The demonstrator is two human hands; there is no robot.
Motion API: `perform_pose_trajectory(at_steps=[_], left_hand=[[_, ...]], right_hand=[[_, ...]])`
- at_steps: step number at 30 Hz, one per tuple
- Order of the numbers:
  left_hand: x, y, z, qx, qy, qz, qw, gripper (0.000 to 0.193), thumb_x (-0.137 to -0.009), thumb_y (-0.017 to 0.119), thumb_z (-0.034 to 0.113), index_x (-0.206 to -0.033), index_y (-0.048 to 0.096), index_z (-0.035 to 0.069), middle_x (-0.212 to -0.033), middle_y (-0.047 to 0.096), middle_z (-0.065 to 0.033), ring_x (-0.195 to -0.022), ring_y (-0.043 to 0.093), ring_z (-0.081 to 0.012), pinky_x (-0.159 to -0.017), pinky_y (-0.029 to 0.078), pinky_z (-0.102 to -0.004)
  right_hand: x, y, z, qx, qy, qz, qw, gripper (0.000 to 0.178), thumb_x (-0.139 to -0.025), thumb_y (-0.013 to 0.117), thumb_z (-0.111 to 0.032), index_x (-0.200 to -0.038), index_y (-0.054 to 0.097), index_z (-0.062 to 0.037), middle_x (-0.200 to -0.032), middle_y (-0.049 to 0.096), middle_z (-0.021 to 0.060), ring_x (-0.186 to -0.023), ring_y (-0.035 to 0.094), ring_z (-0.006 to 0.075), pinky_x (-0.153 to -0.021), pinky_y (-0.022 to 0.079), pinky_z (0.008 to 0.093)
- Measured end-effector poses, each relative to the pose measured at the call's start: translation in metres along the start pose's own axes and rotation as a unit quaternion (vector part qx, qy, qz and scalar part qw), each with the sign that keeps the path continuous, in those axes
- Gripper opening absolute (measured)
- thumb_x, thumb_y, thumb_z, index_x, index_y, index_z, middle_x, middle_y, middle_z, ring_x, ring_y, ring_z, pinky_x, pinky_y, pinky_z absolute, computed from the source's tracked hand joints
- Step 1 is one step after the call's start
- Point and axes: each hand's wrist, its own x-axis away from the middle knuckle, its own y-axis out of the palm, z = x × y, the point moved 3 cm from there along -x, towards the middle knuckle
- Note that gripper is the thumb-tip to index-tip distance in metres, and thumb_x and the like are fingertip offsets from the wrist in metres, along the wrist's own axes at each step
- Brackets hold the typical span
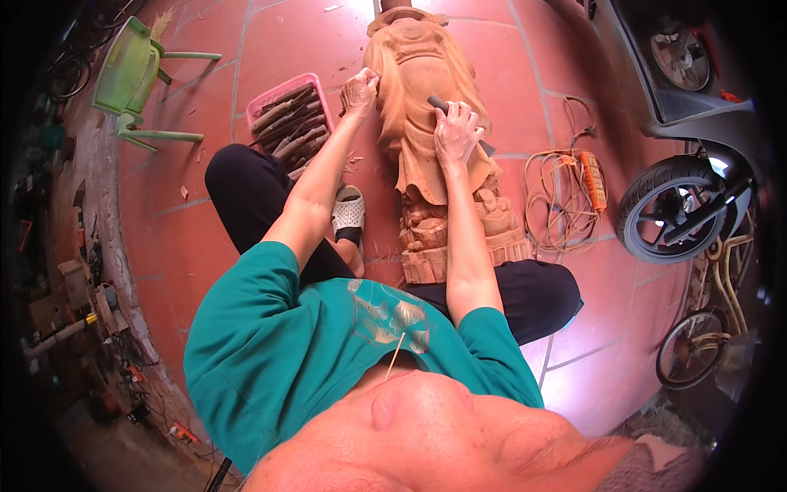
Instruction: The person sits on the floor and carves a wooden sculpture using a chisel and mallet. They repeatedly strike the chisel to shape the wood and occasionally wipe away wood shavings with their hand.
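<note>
A carved wooden statue [430, 82] in long draped robes lies on the floor in front of me, its carved base [467, 250] close to my folded legs. My left hand [359, 92] is closed at the statue's left edge; whatever its fingers pinch is hidden. Over the middle of the robe, my right hand [457, 135] grips a dark grey bar [438, 104]. One end of the bar shows beyond the thumb, and a dark piece appears by the other side of the hand. Its exact kind cannot be made out.
Left of the statue, a pink basket [254, 105] holds several dark-handled tools. A green plastic chair [131, 70] stands far left. On the right lie a coiled cable [545, 221] and an orange power strip [593, 180], near a motorbike wheel [672, 209]. Wood chips dot the tiles.
</note>
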Motion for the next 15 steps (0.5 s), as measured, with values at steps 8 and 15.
perform_pose_trajectory(at_steps=[8,15], left_hand=[[-0.077,0.008,0.012,-0.125,0.01,-0.026,0.992,0.018,-0.081,0.071,0.03,-0.093,0.073,0.016,-0.089,0.072,-0.0124,-0.086,0.069,-0.0317,-0.074,0.053,-0.045],[-0.029,0.005,0.003,0.012,0.001,-0.002,1.0,0.019,-0.076,0.072,0.026,-0.088,0.074,0.013,-0.082,0.072,-0.0099,-0.078,0.069,-0.0261,-0.07,0.052,-0.04]], right_hand=[[0.0,-0.001,0.0,0.0,-0.003,-0.003,1.0,0.03,-0.089,0.065,-0.037,-0.109,0.063,-0.0154,-0.114,0.057,-0.0007,-0.104,0.054,0.0211,-0.078,0.042,0.0446],[-0.001,0.0,0.0,0.002,0.0,-0.007,1.0,0.03,-0.09,0.063,-0.038,-0.111,0.063,-0.015,-0.115,0.056,-0.0007,-0.105,0.053,0.0213,-0.078,0.043,0.0447]])
